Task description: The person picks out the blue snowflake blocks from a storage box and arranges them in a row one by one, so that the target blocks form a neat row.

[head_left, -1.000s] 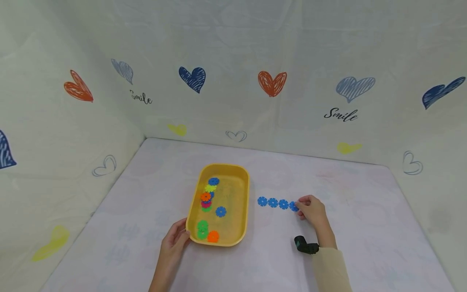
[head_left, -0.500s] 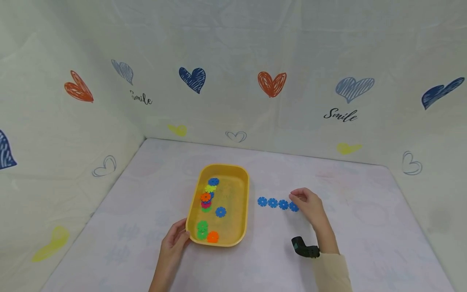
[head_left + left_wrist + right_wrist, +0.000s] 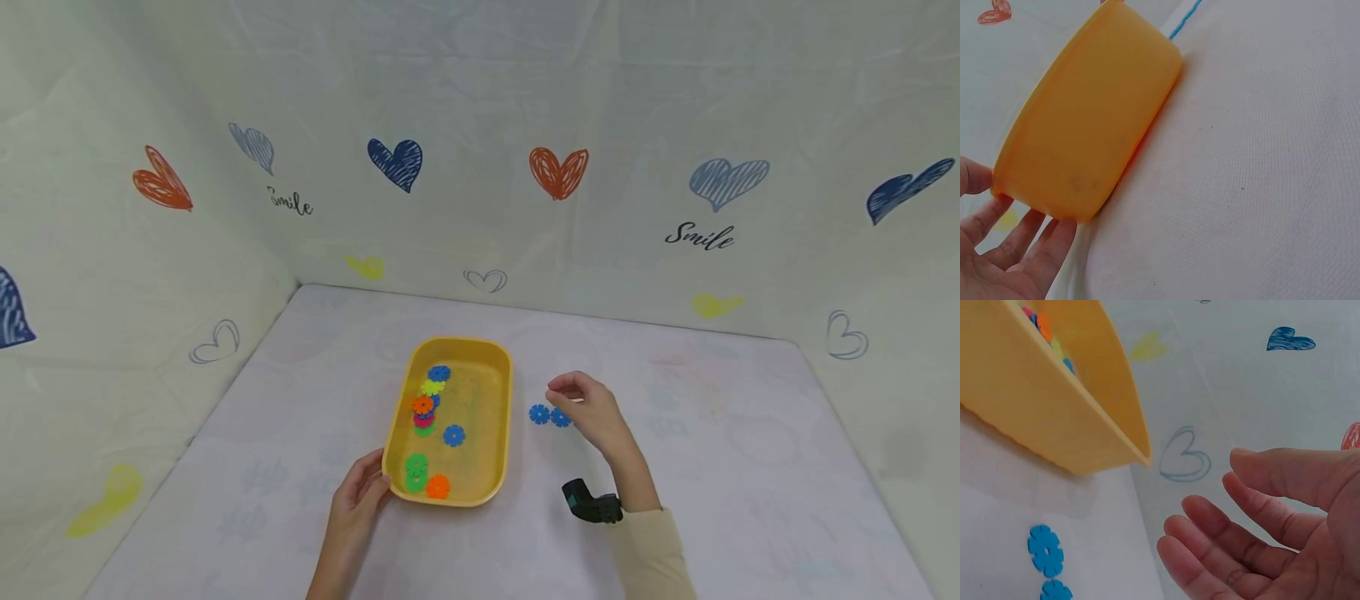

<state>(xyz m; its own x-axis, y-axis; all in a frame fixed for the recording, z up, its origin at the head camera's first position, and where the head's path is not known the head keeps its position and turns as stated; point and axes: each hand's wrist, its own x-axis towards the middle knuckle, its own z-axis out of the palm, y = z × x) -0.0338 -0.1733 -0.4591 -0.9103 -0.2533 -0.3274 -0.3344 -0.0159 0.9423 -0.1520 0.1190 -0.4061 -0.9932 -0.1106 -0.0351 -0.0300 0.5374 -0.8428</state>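
Note:
A yellow plastic tray [image 3: 480, 400] stands on the table, several snowflake discs inside it. My left hand [image 3: 355, 498] grips its near left corner; in the left wrist view the thumb is at the rim and the fingers [image 3: 1019, 237] lie against the outer wall. To the right of the tray, a row of blue snowflake discs [image 3: 539, 414] lies on the table. Over that row hovers my right hand [image 3: 592, 414], fingers loosely bent and holding nothing, hiding the row's right part. The right wrist view shows a blue disc [image 3: 1037, 547] below the tray's side.
Inside the tray are a lone blue disc [image 3: 453, 436], green discs [image 3: 416, 465], an orange disc [image 3: 438, 487] and a mixed line of discs along the left wall. A black wrist camera [image 3: 592, 504] sits by the right wrist. A white curtain with printed hearts [image 3: 558, 173] surrounds the table.
My right hand let go of the rightmost blue disc, lifted, and moved left over the row toward the tray. The left hand and tray stay in place.

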